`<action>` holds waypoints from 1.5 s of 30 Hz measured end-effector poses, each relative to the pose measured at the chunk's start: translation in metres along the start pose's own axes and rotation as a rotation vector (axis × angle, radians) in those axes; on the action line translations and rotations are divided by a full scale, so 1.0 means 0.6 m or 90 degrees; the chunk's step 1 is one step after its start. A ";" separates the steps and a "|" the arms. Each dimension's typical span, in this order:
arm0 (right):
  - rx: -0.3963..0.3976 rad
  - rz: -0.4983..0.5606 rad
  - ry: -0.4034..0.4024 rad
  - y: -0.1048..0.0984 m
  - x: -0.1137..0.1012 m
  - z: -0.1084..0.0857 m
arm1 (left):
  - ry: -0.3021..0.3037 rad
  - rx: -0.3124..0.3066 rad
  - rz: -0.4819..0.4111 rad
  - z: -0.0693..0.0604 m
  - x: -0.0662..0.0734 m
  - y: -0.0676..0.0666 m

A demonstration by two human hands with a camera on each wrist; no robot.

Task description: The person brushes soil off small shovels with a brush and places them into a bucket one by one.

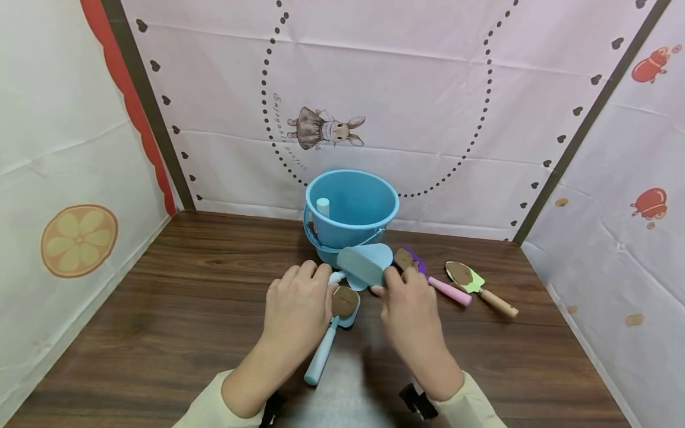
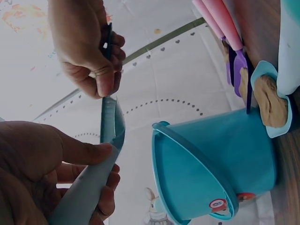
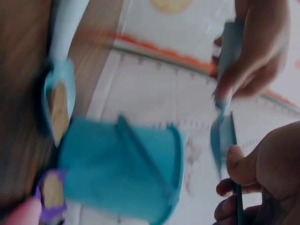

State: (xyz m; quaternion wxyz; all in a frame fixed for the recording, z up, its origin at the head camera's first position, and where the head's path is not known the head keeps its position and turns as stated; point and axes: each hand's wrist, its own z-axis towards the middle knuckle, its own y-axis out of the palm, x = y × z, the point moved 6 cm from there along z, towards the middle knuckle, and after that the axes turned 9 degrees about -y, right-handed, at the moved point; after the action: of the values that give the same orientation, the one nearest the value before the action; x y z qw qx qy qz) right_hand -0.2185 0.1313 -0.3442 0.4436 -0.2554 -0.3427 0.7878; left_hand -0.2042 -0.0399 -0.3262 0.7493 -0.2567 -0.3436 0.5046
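Observation:
My left hand [image 1: 299, 306] grips the handle of a light-blue toy shovel [image 1: 381, 253], raised above the table in front of the bucket. With thumb and fingers, my right hand [image 1: 413, 312] pinches a thin, flat grey-blue piece [image 1: 360, 266] that overlaps the shovel's blade in the head view. In the left wrist view, the shovel handle [image 2: 83, 194] runs through the left hand, and the right hand [image 2: 84, 51] is at the blade's far end. Whether the flat piece touches the blade, I cannot tell. Under the hands lies another blue shovel [image 1: 319, 359] with a brown lump on its blade.
A blue bucket [image 1: 348, 229] stands against the back wall, with a pale rod [image 1: 323, 205] inside. To the right lie a purple shovel with a pink handle [image 1: 451, 292] and a green trowel with a wooden handle [image 1: 499, 303], both bearing brown lumps. Patterned cloth walls surround the table.

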 end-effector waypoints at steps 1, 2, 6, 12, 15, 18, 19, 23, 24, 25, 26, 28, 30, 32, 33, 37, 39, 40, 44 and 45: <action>0.007 -0.008 0.013 -0.002 0.011 0.002 | 0.003 0.001 0.000 0.000 0.001 0.001; 0.014 -0.013 0.030 -0.006 0.023 0.004 | 0.005 0.002 -0.001 0.000 0.001 0.002; 0.027 -0.035 0.091 -0.022 0.066 0.006 | 0.012 0.003 0.004 0.001 0.003 0.005; 0.022 0.002 0.064 -0.031 0.050 0.007 | 0.003 -0.001 0.003 0.001 0.002 0.007; 0.001 0.022 0.003 -0.020 0.012 0.005 | 0.000 -0.002 -0.002 0.000 0.002 0.008; -0.019 0.019 -0.021 -0.010 -0.009 0.002 | 0.003 0.001 -0.007 0.000 0.003 0.006; -0.018 0.014 -0.018 -0.009 -0.009 0.002 | 0.004 0.002 -0.010 0.000 0.003 0.005; 0.004 -0.011 0.021 -0.016 0.016 0.007 | 0.016 0.004 -0.021 -0.002 0.006 0.004; 0.012 -0.018 0.033 -0.019 0.026 0.008 | 0.020 0.005 -0.020 -0.003 0.007 0.004; 0.019 -0.025 0.046 -0.022 0.036 0.008 | 0.024 0.006 -0.019 -0.003 0.008 0.004; 0.026 -0.033 0.058 -0.026 0.046 0.009 | 0.027 0.010 -0.017 -0.003 0.008 0.005; 0.035 -0.050 0.086 -0.034 0.066 0.009 | 0.032 0.017 -0.010 -0.003 0.009 0.005; 0.040 -0.056 0.117 -0.041 0.085 0.008 | 0.033 0.024 -0.006 -0.002 0.008 0.004; 0.036 -0.059 0.142 -0.046 0.100 0.008 | 0.032 0.027 -0.007 -0.002 0.007 0.003; 0.031 -0.058 0.151 -0.047 0.106 0.007 | 0.031 0.027 -0.009 -0.001 0.007 0.003; 0.014 -0.049 0.162 -0.048 0.114 0.007 | 0.028 0.022 -0.011 -0.001 0.004 0.003; 0.011 -0.047 0.161 -0.049 0.114 0.007 | 0.027 0.020 -0.011 -0.001 0.003 0.004; 0.010 -0.047 0.161 -0.049 0.114 0.007 | 0.026 0.019 -0.011 -0.001 0.003 0.004; 0.008 -0.047 0.166 -0.050 0.115 0.007 | 0.023 0.019 -0.013 0.000 0.001 0.005; 0.007 -0.047 0.167 -0.050 0.115 0.007 | 0.022 0.017 -0.014 0.000 0.001 0.006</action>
State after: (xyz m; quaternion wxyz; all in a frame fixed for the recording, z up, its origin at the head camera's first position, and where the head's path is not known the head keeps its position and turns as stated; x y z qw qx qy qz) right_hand -0.2386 0.2018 -0.3255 0.5144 -0.3411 -0.2866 0.7328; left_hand -0.2062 -0.0380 -0.3285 0.7638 -0.2516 -0.3265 0.4967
